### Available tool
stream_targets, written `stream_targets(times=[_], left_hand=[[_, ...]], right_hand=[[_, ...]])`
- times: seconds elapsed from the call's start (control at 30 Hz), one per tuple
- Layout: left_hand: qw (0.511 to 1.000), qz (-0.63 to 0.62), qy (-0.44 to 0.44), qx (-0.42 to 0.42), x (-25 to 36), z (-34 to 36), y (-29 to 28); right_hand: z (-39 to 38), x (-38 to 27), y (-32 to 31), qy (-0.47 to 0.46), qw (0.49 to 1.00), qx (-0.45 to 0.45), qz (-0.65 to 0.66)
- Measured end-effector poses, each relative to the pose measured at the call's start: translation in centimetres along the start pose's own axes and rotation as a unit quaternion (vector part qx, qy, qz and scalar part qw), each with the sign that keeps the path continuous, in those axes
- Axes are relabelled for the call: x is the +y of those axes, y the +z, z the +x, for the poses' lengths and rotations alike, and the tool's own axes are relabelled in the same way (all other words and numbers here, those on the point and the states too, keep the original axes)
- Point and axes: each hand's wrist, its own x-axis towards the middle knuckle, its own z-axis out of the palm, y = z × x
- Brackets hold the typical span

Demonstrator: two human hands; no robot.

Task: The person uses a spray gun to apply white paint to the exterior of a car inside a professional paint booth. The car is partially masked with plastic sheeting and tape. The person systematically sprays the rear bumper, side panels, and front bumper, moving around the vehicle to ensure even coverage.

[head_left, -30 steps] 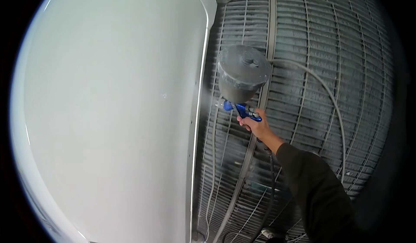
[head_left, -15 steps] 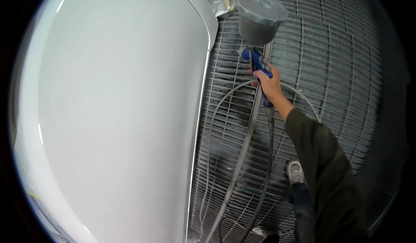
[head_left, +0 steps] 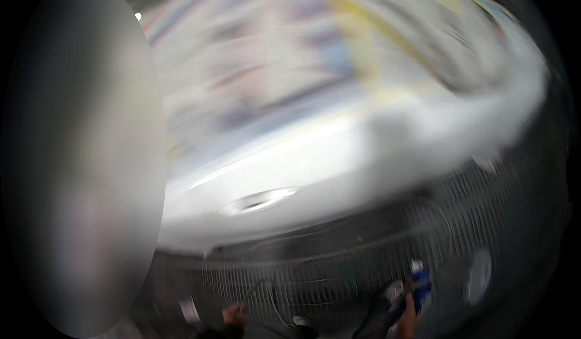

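Note:
Near the lower edge on the right, my right hand [head_left: 410, 319] is wrapped round a blue spray gun [head_left: 421, 286]. The gun's grey paint cup [head_left: 479, 275] lies to its right, tipped sideways with its pale round lid facing right. My left hand [head_left: 235, 313] shows at the lower edge, left of centre, with fingers curled. A dark hose [head_left: 257, 287] bends close beside it; motion blur hides whether the fingers hold it. Beyond both hands stretches a white car body [head_left: 339, 160] with a door handle [head_left: 259, 201]. Neither hand nor the gun touches the car.
Printed plastic masking film [head_left: 260, 55] with yellow tape [head_left: 369, 30] covers the car's upper part. Slatted metal grating [head_left: 321, 290] forms the floor, with a thin hose [head_left: 451, 227] on it. A shoe [head_left: 394, 289] shows beside the gun. A blurred oval [head_left: 85, 157] hides the left side.
The view has swung from the smooth pale panel to the car's masked side. My right hand with the spray gun now appears lower in the picture, and my left hand has come into view.

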Motion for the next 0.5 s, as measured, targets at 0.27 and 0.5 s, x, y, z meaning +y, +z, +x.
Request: stream_targets(times=[0.27, 0.5], left_hand=[[0.981, -0.097, -0.09, 0.145, -12.9, -5.9, -15.0], [0.914, -0.108, -0.185, 0.345, -25.3, -12.6, -29.3]], right_hand=[[-26.5, 1.9, 19.1, -0.065, 0.936, -0.168, -0.303], [-38.6, 13.3, 36.5, -0.108, 0.883, -0.414, -0.193]])
